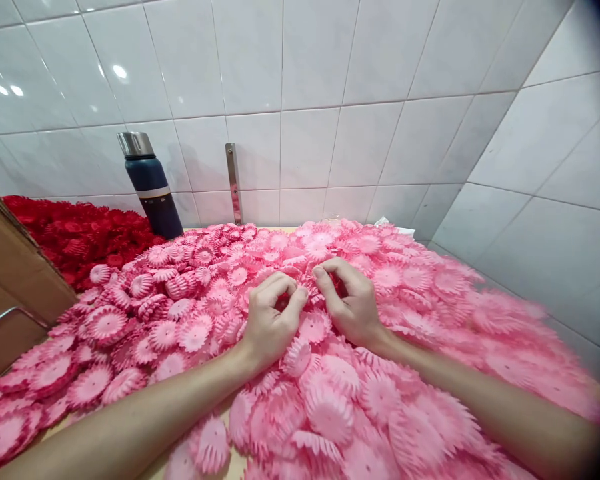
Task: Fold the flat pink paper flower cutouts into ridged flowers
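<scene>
Both my hands are over the middle of a big heap of pink artificial-flower petal discs (195,331), round with fringed edges and a small hole in the centre. My left hand (275,313) is closed in a pinch, thumb against the curled index finger. A short gap to its right, my right hand (350,300) makes a similar pinch, its fingertips facing the left ones. Whatever lies between the fingertips blends into the pink pile behind, so I cannot make it out. Discs on the left have darker pink rims; those on the right are paler.
A dark blue bottle (153,193) with a steel cap stands at the back left by the tiled wall (310,147). Beside it lies a red heap of similar pieces (80,233). A cardboard box (15,287) borders the left. A metal strip (233,183) leans upright against the wall.
</scene>
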Demonstrator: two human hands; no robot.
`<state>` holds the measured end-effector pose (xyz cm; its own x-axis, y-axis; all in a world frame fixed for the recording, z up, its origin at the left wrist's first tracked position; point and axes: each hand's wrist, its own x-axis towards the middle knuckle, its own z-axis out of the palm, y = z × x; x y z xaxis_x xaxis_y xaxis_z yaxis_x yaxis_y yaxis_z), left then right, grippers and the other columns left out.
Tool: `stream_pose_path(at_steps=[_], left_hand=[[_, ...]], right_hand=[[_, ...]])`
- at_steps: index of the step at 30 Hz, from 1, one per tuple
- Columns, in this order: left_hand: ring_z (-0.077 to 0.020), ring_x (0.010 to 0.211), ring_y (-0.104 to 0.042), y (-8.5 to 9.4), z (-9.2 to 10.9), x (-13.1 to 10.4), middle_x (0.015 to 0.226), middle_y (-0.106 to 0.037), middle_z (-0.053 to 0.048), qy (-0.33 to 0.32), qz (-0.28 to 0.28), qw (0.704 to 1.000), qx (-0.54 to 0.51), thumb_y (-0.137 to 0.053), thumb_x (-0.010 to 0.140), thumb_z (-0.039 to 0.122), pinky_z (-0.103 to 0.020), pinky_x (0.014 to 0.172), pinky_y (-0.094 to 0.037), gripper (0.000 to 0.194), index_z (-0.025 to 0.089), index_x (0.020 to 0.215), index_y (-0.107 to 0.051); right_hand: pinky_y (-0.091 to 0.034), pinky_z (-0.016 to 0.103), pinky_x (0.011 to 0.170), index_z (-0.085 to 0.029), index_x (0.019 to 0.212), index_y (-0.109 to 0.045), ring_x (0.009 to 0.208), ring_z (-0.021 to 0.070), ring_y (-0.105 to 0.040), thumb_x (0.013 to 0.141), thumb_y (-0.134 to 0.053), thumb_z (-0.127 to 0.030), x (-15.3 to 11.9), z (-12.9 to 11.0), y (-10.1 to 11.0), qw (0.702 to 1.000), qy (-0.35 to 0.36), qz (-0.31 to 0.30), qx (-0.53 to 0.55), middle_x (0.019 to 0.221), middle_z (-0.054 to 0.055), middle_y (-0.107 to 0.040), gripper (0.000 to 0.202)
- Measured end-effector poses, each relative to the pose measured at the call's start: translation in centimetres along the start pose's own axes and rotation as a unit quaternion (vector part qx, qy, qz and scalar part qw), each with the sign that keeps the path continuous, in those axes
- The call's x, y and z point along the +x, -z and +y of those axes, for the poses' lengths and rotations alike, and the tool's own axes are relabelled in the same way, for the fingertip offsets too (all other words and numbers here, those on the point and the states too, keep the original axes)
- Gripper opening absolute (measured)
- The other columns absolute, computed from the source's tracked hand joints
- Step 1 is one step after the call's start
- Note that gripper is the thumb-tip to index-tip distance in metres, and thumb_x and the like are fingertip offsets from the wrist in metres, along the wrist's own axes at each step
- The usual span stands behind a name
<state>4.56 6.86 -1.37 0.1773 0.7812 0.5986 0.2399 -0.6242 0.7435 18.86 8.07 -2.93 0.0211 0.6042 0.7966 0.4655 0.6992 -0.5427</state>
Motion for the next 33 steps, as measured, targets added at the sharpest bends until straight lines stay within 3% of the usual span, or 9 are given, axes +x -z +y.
stream_pose_path(at_steps=[5, 15, 20, 25, 30, 33], left_hand=[[-0.0122, 0.059, -0.041, 0.1, -0.1, -0.1, 0.061, -0.046, 0.001, 0.004, -0.011, 1.000, -0.010, -0.050, 0.085, 0.019, -0.027, 0.058, -0.034, 0.032, 0.019, 0.057, -0.037], [-0.0118, 0.057, -0.042, -0.3, -0.3, -0.2, 0.060, -0.048, 0.001, 0.023, -0.002, 0.999, -0.028, -0.048, 0.083, 0.015, -0.027, 0.057, -0.034, 0.030, 0.019, 0.055, -0.038], [-0.0108, 0.052, -0.040, 0.5, -0.3, -0.8, 0.053, -0.043, 0.002, 0.012, -0.004, 0.998, -0.058, -0.046, 0.080, 0.014, -0.026, 0.052, -0.032, 0.032, 0.020, 0.051, -0.033], [-0.0111, 0.055, -0.045, 0.5, -0.2, -0.6, 0.057, -0.045, 0.002, 0.064, 0.012, 0.991, -0.120, -0.053, 0.074, 0.014, -0.025, 0.053, -0.035, 0.032, 0.021, 0.055, -0.029], [-0.0124, 0.067, -0.054, 0.1, -0.4, -0.2, 0.070, -0.052, 0.003, 0.086, 0.017, 0.976, -0.200, -0.055, 0.072, 0.008, -0.026, 0.064, -0.043, 0.022, 0.020, 0.073, -0.037], [-0.0129, 0.073, -0.055, 0.0, -0.6, -0.1, 0.080, -0.055, -0.001, 0.068, 0.005, 0.984, -0.164, -0.058, 0.077, 0.013, -0.026, 0.067, -0.046, 0.012, 0.018, 0.082, -0.048]], right_hand=[[-0.040, 0.030, 0.060, -0.020, 0.076, -0.052, 0.063, 0.0147, -0.049, 0.090, -0.049, -0.022, -0.1, 0.2, 0.0, 0.999, -0.021, 0.038, -0.012, 0.070, 0.001, -0.053, 0.015], [-0.040, 0.030, 0.059, -0.020, 0.074, -0.052, 0.063, 0.0143, -0.048, 0.090, -0.049, -0.024, 0.0, 0.4, -0.1, 0.998, -0.042, 0.041, 0.010, 0.069, 0.000, -0.051, 0.017], [-0.032, 0.026, 0.046, -0.020, 0.071, -0.048, 0.049, 0.0123, -0.038, 0.093, -0.045, -0.031, 0.4, 2.3, 1.1, 0.974, -0.149, 0.167, -0.024, 0.059, -0.003, -0.043, 0.024], [-0.042, 0.026, 0.061, -0.019, 0.082, -0.056, 0.065, 0.0137, -0.051, 0.093, -0.046, -0.030, 0.3, 2.5, 1.6, 0.995, -0.077, 0.070, 0.009, 0.071, 0.000, -0.055, 0.018], [-0.045, 0.027, 0.066, -0.019, 0.086, -0.057, 0.071, 0.0145, -0.055, 0.092, -0.048, -0.024, 0.1, 2.0, 1.3, 0.998, -0.028, 0.049, 0.007, 0.077, 0.001, -0.059, 0.012], [-0.045, 0.027, 0.065, -0.019, 0.088, -0.057, 0.070, 0.0140, -0.055, 0.091, -0.048, -0.019, 0.1, 2.1, 1.3, 1.000, 0.006, 0.031, -0.003, 0.077, 0.001, -0.058, 0.010]])
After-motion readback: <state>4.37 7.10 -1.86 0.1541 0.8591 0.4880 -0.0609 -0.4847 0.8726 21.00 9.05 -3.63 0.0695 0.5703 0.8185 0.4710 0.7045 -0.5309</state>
